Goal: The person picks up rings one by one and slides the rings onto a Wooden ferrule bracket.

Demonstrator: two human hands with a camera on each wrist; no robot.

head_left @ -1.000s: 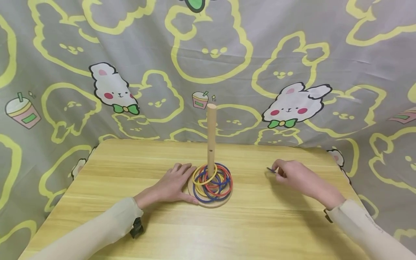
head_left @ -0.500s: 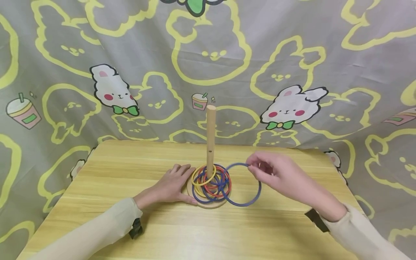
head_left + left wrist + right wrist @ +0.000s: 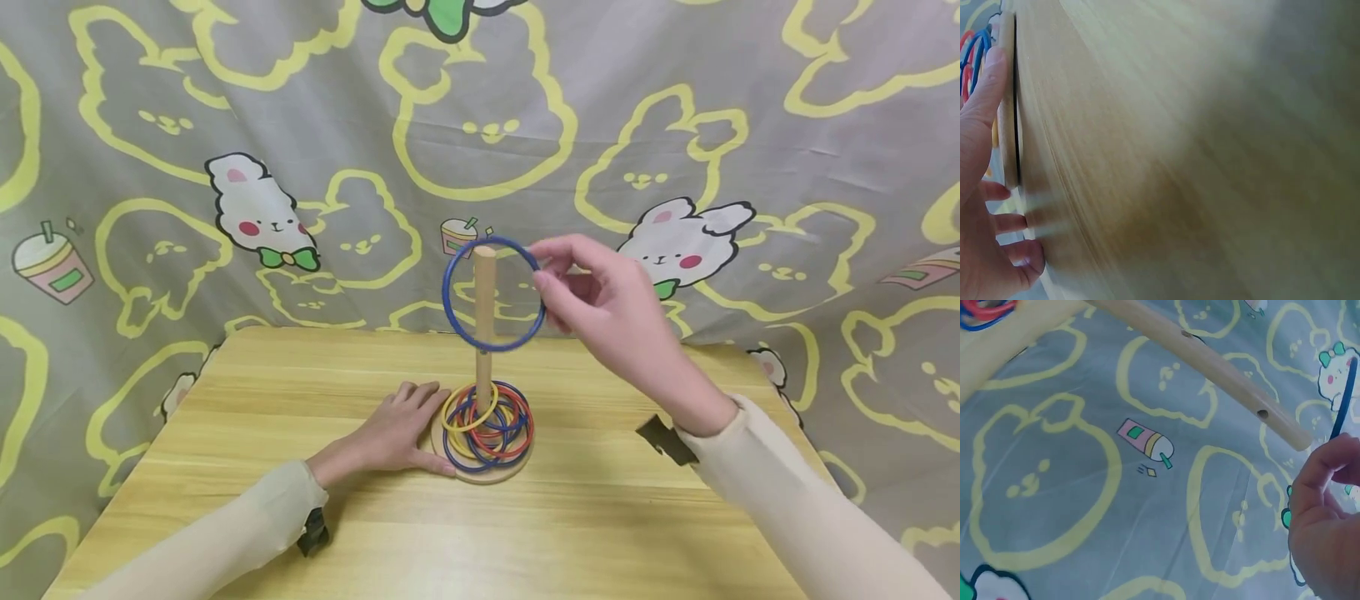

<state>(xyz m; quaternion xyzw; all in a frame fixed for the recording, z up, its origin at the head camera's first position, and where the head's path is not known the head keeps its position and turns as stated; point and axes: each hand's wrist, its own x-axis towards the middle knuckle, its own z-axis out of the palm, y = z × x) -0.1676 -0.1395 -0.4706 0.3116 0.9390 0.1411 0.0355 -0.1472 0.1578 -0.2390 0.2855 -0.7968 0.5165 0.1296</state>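
My right hand (image 3: 600, 292) pinches a blue ring (image 3: 447, 312) by its right side. In the head view the ring appears around the upper peg (image 3: 486, 292), its lower edge crossing in front. The right wrist view has part of the ring (image 3: 1344, 403) beside the peg's tip, apart from it. Several yellow, red and blue rings (image 3: 517, 450) lie loosely stacked round the peg's foot on a round wooden base (image 3: 483, 478). My left hand (image 3: 393, 425) rests at the base's left side with fingers spread, thumb touching its rim (image 3: 1009, 125).
All this stands on a wood-grain table (image 3: 600, 517). Behind it hangs a grey curtain (image 3: 337, 125) with yellow outlined animals and white rabbit faces. Dark straps show at both sleeves.
My right hand has brought the blue ring leftward from the table's right side, then raised it to the peg's top. My left hand stays at the base.
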